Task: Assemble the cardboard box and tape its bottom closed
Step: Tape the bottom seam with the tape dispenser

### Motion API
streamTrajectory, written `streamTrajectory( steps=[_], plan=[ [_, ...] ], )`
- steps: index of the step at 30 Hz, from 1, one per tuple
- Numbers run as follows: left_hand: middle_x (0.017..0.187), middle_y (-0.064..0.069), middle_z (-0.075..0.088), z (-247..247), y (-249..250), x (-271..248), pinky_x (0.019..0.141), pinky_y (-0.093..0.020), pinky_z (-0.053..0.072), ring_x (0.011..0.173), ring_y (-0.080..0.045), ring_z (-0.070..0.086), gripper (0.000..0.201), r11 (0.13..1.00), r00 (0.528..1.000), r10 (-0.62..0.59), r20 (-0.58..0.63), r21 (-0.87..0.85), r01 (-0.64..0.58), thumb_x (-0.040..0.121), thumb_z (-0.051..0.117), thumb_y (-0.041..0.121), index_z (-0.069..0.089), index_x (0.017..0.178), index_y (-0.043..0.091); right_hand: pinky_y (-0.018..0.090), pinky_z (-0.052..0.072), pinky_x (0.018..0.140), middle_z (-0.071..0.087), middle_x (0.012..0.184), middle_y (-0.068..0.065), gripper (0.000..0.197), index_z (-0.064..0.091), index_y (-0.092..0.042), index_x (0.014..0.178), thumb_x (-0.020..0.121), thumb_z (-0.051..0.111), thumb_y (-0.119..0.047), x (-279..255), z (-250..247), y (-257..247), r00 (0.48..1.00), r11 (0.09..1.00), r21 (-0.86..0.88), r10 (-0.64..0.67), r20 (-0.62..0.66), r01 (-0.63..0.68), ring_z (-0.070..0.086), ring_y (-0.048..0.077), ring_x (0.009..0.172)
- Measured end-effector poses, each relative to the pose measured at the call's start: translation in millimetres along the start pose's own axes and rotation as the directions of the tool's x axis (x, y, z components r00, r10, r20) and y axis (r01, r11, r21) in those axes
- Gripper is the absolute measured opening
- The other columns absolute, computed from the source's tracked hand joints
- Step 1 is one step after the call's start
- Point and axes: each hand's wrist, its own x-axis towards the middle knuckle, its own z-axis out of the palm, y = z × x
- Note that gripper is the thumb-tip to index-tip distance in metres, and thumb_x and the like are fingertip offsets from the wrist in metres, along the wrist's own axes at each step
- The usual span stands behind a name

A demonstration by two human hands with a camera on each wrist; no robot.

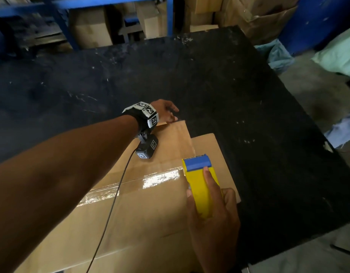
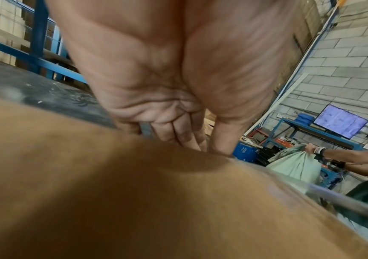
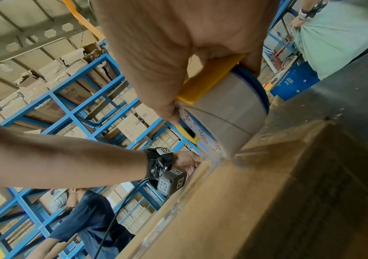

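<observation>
The cardboard box (image 1: 142, 209) lies bottom-up on the near part of the dark table (image 1: 219, 85), reaching toward its right edge; a glossy tape strip (image 1: 160, 179) runs along the centre seam, left to right. The right hand (image 1: 213, 217) grips the yellow tape dispenser (image 1: 201, 186) at the box's right end, the nearer hand to the seam's finish; the left hand (image 1: 166, 112), fingers curled over the box's far edge, steadies it. A loose flap (image 1: 213, 154) juts past the dispenser; beyond it the table is bare, leaving room, I judge, to draw the tape over the end.
</observation>
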Motion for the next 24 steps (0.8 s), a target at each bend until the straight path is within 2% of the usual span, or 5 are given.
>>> streamTrajectory(
  steps=[3, 8, 12, 18, 24],
  plan=[
    [0.132, 0.006, 0.067, 0.9, 1.5, 0.2, 0.109, -0.040, 0.044, 0.126, -0.021, 0.059, 0.053, 0.993, 0.999, -0.024, -0.045, 0.111, 0.029, 0.084, 0.077, 0.030, 0.059, 0.134, 0.034, 0.005, 0.030, 0.059, 0.039, 0.093, -0.012, 0.061, 0.044, -0.041, 0.143, 0.085, 0.054, -0.059, -1.0, 1.0, 2.3, 1.000, 1.000, 0.005, 0.009, -0.009, -0.009, 0.046, -0.008, 0.073],
    [0.102, -0.006, 0.073, 0.2, 3.6, -6.4, 0.083, -0.030, 0.053, 0.101, -0.027, 0.069, 0.022, 0.980, 0.996, 0.088, 0.005, -0.179, -0.085, 0.095, 0.059, 0.004, 0.070, 0.107, 0.020, 0.004, 0.028, 0.061, 0.034, 0.093, -0.015, 0.061, 0.042, -0.044, 0.143, 0.084, 0.056, -0.057, -3.9, 2.2, 8.7, 1.000, 1.000, 0.000, 0.022, -0.012, -0.022, 0.045, -0.008, 0.071],
    [0.119, 0.008, 0.070, 3.4, 7.4, -26.8, 0.105, -0.033, 0.045, 0.109, -0.014, 0.064, 0.028, 0.996, 0.995, 0.092, -0.035, 0.020, -0.091, 0.095, 0.063, 0.027, 0.069, 0.122, 0.031, 0.005, 0.028, 0.065, 0.041, 0.093, -0.009, 0.064, 0.045, -0.044, 0.142, 0.081, 0.066, -0.046, -5.0, 4.0, 13.3, 0.999, 0.999, -0.032, 0.041, -0.007, -0.041, 0.039, 0.003, 0.069],
    [0.118, 0.000, 0.067, 25.5, -3.5, -108.1, 0.100, -0.040, 0.051, 0.110, -0.020, 0.064, 0.035, 0.944, 0.913, 0.330, -0.238, 0.084, -0.319, 0.089, 0.067, 0.026, 0.064, 0.124, 0.025, 0.024, 0.039, 0.062, 0.046, 0.095, -0.003, 0.065, 0.053, -0.038, 0.140, 0.079, 0.077, -0.036, -4.4, -1.5, 11.2, 1.000, 0.998, -0.052, 0.031, -0.003, -0.031, 0.047, 0.010, 0.069],
    [0.168, -0.015, 0.016, 103.8, -28.2, -230.2, 0.122, -0.055, 0.027, 0.154, -0.036, 0.018, 0.117, 0.850, 0.929, 0.369, 0.023, 0.397, -0.347, 0.064, 0.056, 0.079, 0.023, 0.159, 0.020, 0.029, 0.045, 0.065, 0.043, 0.100, -0.005, 0.064, 0.045, -0.043, 0.144, 0.084, 0.067, -0.048, -6.3, -4.9, 8.0, 1.000, 0.999, -0.049, 0.011, 0.021, -0.010, 0.048, 0.010, 0.074]
  ],
)
